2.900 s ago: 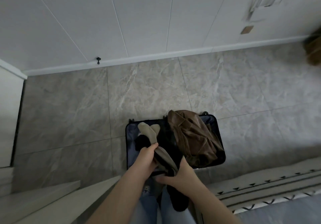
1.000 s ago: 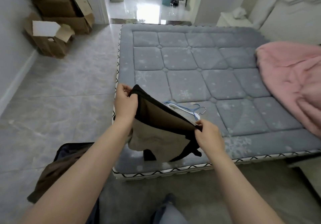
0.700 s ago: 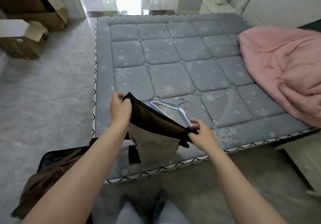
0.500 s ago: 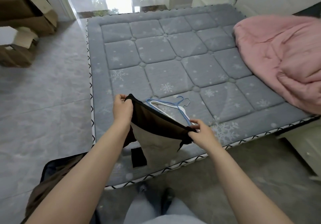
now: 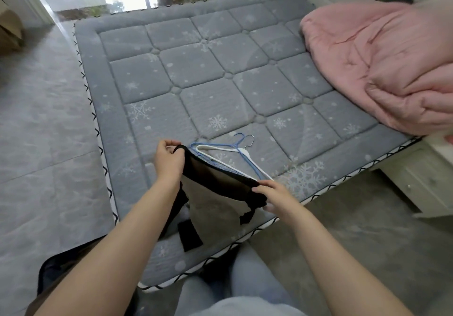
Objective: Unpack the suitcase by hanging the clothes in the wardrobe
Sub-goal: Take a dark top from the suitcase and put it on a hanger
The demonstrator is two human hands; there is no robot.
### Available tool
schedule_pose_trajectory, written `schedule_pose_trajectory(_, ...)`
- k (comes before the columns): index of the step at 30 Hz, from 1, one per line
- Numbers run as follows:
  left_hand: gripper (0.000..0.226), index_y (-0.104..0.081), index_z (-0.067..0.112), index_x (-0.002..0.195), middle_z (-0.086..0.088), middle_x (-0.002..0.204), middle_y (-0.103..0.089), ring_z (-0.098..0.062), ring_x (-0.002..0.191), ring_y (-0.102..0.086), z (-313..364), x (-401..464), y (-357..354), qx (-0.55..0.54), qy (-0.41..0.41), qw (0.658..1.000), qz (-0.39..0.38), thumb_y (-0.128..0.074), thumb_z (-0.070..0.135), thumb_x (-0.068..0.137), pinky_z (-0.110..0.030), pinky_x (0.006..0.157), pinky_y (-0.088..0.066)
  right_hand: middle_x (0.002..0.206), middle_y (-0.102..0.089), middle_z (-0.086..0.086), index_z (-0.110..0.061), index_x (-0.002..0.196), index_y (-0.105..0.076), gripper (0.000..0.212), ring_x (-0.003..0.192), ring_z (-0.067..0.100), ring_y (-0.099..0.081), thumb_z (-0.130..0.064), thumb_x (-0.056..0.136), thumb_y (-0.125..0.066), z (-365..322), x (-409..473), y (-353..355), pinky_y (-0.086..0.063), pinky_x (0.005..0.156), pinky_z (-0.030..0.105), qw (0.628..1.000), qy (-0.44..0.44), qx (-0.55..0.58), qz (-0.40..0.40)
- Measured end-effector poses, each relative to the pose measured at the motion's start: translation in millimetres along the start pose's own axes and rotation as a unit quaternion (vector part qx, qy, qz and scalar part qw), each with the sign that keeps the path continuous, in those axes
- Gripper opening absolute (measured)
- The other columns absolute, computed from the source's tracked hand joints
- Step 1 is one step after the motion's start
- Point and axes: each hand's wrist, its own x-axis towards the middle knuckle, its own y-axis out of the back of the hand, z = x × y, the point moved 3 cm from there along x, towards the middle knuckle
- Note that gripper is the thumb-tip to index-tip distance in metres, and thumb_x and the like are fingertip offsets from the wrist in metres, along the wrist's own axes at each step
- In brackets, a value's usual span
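Observation:
A black and beige garment hangs stretched between my hands over the near edge of the bed. My left hand pinches its left top corner and my right hand pinches the right top corner. Just beyond the garment, a white hanger and a blue hanger lie together on the grey quilted mattress. The open dark suitcase sits on the floor at the lower left, mostly hidden by my left arm, with a brown garment spilling from it.
A crumpled pink duvet covers the right side of the bed. A pale bedside unit stands at the right. A cardboard box sits at the far left on the tiled floor. My legs in light jeans stand against the bed edge.
I lifted the garment from the suitcase and turned to the bed. Over the last second I have come closer to the bed; both hands keep the same hold on the spread garment.

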Motion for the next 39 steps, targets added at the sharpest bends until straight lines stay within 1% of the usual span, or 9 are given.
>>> schedule_pose_trajectory(5,0.02,-0.059,0.018,0.09,-0.002,0.076,-0.057,-0.017,0.066,-0.05,-11.8,12.3,-32.6,0.019,0.018,0.999,-0.021,-0.051,0.002,0.081,-0.028,0.058,-0.037,0.122,-0.064,0.0,-0.019,0.12,-0.064,0.031,0.119,0.021,-0.052,-0.032,0.092,-0.063,3.3,31.7,-3.4,-0.039,0.1,0.04,0.997,-0.062,0.05,-0.025)
schedule_pose_trajectory(8,0.023,-0.056,0.026,0.079,-0.005,0.079,-0.059,-0.02,0.071,-0.053,-20.0,21.2,-53.0,0.032,0.029,0.999,-0.018,-0.055,0.003,0.079,-0.03,0.066,-0.04,0.12,-0.065,0.0,-0.019,0.114,-0.068,0.025,0.118,0.019,-0.054,-0.028,0.091,-0.064,0.8,60.9,4.3,-0.04,0.095,0.037,0.997,-0.057,0.047,-0.025)
schedule_pose_trajectory(14,0.026,-0.052,0.03,0.079,0.003,0.075,-0.057,-0.015,0.067,-0.053,-35.9,36.6,-97.7,0.05,0.081,0.995,-0.008,-0.06,0.006,0.082,-0.028,0.063,-0.042,0.116,-0.069,0.009,-0.017,0.105,-0.075,0.021,0.115,0.025,-0.061,-0.02,0.089,-0.062,-1.5,139.9,10.9,-0.045,0.08,0.031,0.998,-0.055,-0.005,-0.008)
schedule_pose_trajectory(17,0.016,-0.055,0.025,0.087,0.001,0.079,-0.059,-0.017,0.071,-0.056,-60.9,42.6,-117.0,0.033,0.136,0.99,0.006,-0.061,0.01,0.086,-0.028,0.062,-0.044,0.107,-0.068,0.004,-0.016,0.113,-0.071,0.026,0.108,0.02,-0.059,-0.014,0.091,-0.057,0.9,180.0,8.4,-0.045,0.089,0.031,0.998,-0.054,-0.032,-0.012)
schedule_pose_trajectory(20,0.013,-0.055,0.023,0.091,-0.004,0.083,-0.061,-0.024,0.078,-0.061,-92.0,44.6,-126.9,0.029,0.182,0.983,0.022,-0.063,0.014,0.087,-0.036,0.071,-0.051,0.106,-0.067,0.005,-0.011,0.123,-0.066,0.032,0.1,0.02,-0.057,-0.011,0.092,-0.056,4.1,218.9,10.3,-0.043,0.078,0.027,0.994,-0.068,-0.08,-0.016)
schedule_pose_trajectory(22,0.016,-0.053,0.027,0.087,-0.008,0.086,-0.063,-0.029,0.084,-0.064,-107.6,46.3,-127.4,0.036,0.202,0.978,0.029,-0.065,0.017,0.087,-0.044,0.08,-0.053,0.127,-0.063,0.011,-0.009,0.129,-0.061,0.036,0.114,0.025,-0.057,-0.011,0.094,-0.055,9.4,241.5,11.9,-0.044,0.092,0.031,0.989,-0.075,-0.125,-0.025)
schedule_pose_trajectory(25,0.016,-0.053,0.027,0.086,-0.008,0.086,-0.063,-0.029,0.087,-0.064,-122.0,48.2,-126.2,0.055,0.22,0.973,0.048,-0.064,0.016,0.089,-0.043,0.084,-0.052,0.138,-0.055,0.013,-0.006,0.136,-0.054,0.041,0.126,0.028,-0.052,-0.012,0.095,-0.055,12.6,268.5,16.6,-0.04,0.102,0.032,0.977,-0.084,-0.192,-0.043)
schedule_pose_trajectory(34,0.004,-0.06,0.017,0.095,-0.001,0.073,-0.052,-0.015,0.069,-0.052,-144.4,63.4,-135.4,0.058,0.233,0.97,0.046,-0.06,0.014,0.093,-0.027,0.064,-0.041,0.144,-0.052,0.013,-0.009,0.137,-0.054,0.045,0.132,0.029,-0.049,-0.02,0.094,-0.055,24.2,328.1,7.8,-0.037,0.11,0.033,0.928,-0.08,-0.353,-0.082)
schedule_pose_trajectory(39,0.011,-0.06,0.023,0.086,-0.004,0.074,-0.051,-0.017,0.072,-0.051,-158.1,66.9,-137.3,0.067,0.251,0.965,0.035,-0.062,0.014,0.093,-0.029,0.066,-0.039,0.129,-0.06,0.017,-0.012,0.118,-0.067,0.031,0.121,0.034,-0.054,-0.02,0.092,-0.052,24.2,338.0,2.4,-0.041,0.102,0.034,0.891,-0.02,-0.453,-0.006)
